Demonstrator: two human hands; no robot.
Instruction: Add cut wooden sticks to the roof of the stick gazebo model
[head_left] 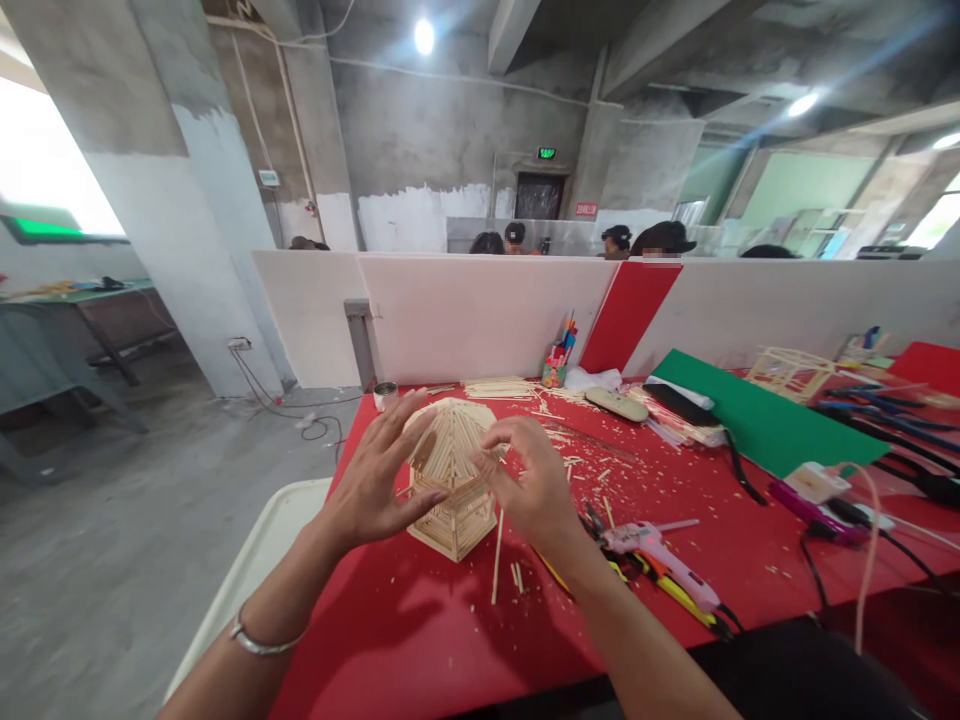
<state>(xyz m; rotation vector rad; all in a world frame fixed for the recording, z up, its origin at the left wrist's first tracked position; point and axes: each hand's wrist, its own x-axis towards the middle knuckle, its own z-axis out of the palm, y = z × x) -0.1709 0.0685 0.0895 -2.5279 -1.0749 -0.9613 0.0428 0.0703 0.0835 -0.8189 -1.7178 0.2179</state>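
A small pavilion-like model of thin wooden sticks, with a peaked roof, stands on the red tabletop between my two hands. My left hand is at the model's left side, bare, with fingers stretched and thumb apart in front of it. I cannot tell whether it touches the sticks. My right hand is at the roof's right side, its thumb and forefinger brought together in a pinch. Whatever is between those fingertips is too small to make out. A loose stick and a few short pieces lie just below.
A pink glue gun and yellow-handled pliers lie right of my right forearm. Stick scraps litter the red table. Behind are a stick pile, a tin, a pen cup and a white partition, with people beyond.
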